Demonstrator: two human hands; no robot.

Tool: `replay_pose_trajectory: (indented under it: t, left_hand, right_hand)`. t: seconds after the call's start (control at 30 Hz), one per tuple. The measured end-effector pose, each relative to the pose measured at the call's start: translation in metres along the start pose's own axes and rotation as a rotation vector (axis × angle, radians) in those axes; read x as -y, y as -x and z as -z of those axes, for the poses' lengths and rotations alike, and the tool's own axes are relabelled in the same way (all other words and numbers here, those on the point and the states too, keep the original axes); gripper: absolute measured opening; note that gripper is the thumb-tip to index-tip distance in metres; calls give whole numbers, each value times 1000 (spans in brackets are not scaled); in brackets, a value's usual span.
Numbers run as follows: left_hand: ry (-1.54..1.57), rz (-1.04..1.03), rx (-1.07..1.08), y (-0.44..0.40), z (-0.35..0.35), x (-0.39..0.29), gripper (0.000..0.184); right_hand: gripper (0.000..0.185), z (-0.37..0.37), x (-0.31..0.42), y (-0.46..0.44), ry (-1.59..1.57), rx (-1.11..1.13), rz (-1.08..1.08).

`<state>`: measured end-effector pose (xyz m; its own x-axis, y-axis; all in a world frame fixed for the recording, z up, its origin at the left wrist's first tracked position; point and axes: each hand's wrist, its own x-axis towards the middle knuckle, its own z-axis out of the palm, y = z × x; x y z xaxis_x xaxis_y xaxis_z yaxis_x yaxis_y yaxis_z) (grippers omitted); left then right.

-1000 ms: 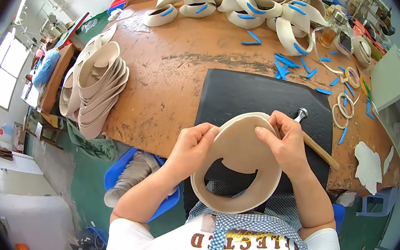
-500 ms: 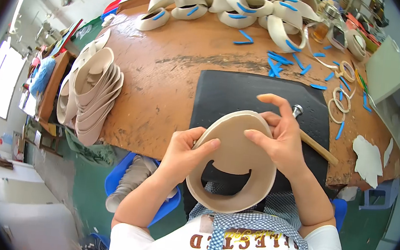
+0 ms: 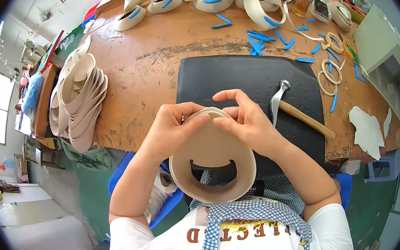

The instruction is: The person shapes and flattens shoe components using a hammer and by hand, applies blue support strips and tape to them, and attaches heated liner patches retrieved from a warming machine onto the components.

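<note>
A beige shoe upper (image 3: 213, 148), a rounded piece with a curved cutout and a raised rim, is held up in front of my chest. My left hand (image 3: 173, 129) pinches its far edge, thumb on the inner face. Close beside it, my right hand (image 3: 250, 125) grips the same edge between thumb and bent fingers, with the index finger raised away. At the pinched spot the rim comes to a small peak. Some fingertips are hidden behind the piece. Beneath and beyond the hands lies a black mat (image 3: 228, 77). On it rests a hammer (image 3: 306, 120) with a wooden handle and metal head.
Stacked beige uppers (image 3: 84, 99) stand at the table's left. More uppers with blue strips (image 3: 214, 3) line the back. Loose blue strips (image 3: 258, 43) and tape rolls (image 3: 330, 72) lie to the right, near a white scrap (image 3: 365, 129). A blue bin (image 3: 168, 206) sits below the table.
My hands have come together at the upper's far edge, the left sliding up from its side. The upper sits lower and further left in view, and more of the hammer shows.
</note>
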<state>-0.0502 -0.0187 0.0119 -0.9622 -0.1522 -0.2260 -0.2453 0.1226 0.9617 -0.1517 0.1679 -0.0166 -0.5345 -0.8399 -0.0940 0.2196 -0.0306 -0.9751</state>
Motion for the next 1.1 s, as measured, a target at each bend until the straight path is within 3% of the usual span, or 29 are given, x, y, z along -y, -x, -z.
replay_pose_trajectory:
  t: [0.2,0.4,0.43,0.5,0.63,0.73,0.8,0.83,0.87,0.9,0.97,1.03,1.1]
  left_hand:
    - [75,27,-120,-4,6,9,22]
    - [179,120,-181,-21,11,16,19]
    - [180,143,-194,-25,11,16,19]
    - [-9,51,-197,-38,12,22,21]
    - [-453,-121,-216,-60,3,-8,29]
    - [-955,-718,-401,-59,-20,-27,40]
    - [-900,-634,-189,-36,-43,-23,53]
    - [-980,-488,-32,-22,-63,-11,64]
    - [-839,-447,172,-3,-69,-17,75]
    - [-964,-627,81,6,-82,10,80]
    - [-1046,-603,100,16,-94,26,67]
    - [-1199,-672,63,20,-95,31,60]
    - [-1267,-652,69,28,-97,34,56]
  right_hand:
    - [22,0,-17,12,209,-79,-13]
    - [23,3,-36,21,175,-162,-41]
    - [22,5,-36,24,308,-167,-35]
    - [23,9,-33,26,577,-173,-12]
    - [30,2,-23,33,461,-341,-42]
    - [33,13,-30,29,359,-524,-5]
    - [31,18,-31,36,650,-547,60]
    - [30,20,-32,40,792,-555,90]
    - [26,21,-31,46,942,-669,239]
    - [20,30,-22,52,1050,-723,250]
    - [17,56,-3,57,1232,-754,308]
    - [21,91,-9,59,1539,-633,380]
    - [23,109,-24,62,1402,-478,223]
